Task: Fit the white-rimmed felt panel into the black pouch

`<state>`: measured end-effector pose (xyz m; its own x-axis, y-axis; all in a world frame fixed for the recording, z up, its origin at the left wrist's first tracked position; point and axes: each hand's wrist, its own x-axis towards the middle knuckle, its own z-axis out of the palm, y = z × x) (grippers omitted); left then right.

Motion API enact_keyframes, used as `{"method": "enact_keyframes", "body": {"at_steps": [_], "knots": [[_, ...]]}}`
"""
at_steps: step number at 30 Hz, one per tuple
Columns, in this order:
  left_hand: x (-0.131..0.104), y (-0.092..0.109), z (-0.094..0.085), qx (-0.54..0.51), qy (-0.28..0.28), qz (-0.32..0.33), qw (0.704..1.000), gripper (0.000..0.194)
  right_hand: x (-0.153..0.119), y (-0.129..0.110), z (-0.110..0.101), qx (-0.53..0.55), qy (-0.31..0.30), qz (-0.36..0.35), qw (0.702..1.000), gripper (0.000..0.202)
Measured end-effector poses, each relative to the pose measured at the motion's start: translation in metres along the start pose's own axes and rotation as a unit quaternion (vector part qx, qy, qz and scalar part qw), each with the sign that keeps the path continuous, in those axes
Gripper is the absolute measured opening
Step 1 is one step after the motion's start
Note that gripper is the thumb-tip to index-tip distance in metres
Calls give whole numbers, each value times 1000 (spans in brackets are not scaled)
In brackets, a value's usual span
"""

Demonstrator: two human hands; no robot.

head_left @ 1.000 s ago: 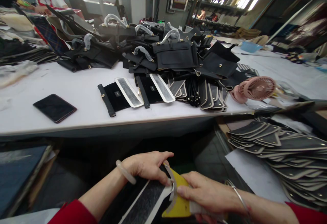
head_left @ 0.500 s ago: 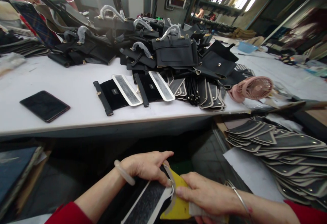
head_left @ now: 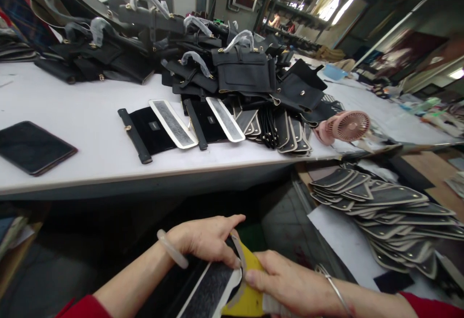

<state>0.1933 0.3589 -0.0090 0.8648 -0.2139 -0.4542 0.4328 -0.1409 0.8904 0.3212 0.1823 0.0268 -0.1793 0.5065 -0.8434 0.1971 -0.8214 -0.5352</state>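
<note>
At the bottom centre, my left hand (head_left: 208, 241) pinches the end of a black panel with a white border (head_left: 207, 291), thumb on its edge and index finger stretched out. My right hand (head_left: 284, 279) grips a yellow piece (head_left: 248, 296) with a greyish edge, which lies against the panel's end by my left thumb. A pale item shows under my right fingers, too hidden to name. Two similar white-bordered strips (head_left: 173, 123) rest on black pieces on the table, beyond my hands.
The white table (head_left: 90, 163) carries a dark tablet (head_left: 34, 146), a heap of black bags (head_left: 244, 74), grey-edged flaps and a pink fan (head_left: 350, 125). More flaps (head_left: 384, 211) are stacked at the right. A person (head_left: 275, 21) is far back.
The view has shifted, so the tablet and table items appear further left. My right hand and the yellow piece sit slightly lower and further left; both hands keep their hold.
</note>
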Motion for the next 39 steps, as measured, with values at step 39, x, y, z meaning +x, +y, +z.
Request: {"method": "enact_keyframes", "body": {"at_steps": [39], "knots": [[-17,32,51,-12,275,-74,959,89,46,44,71,155,94,-177,967,78]]}}
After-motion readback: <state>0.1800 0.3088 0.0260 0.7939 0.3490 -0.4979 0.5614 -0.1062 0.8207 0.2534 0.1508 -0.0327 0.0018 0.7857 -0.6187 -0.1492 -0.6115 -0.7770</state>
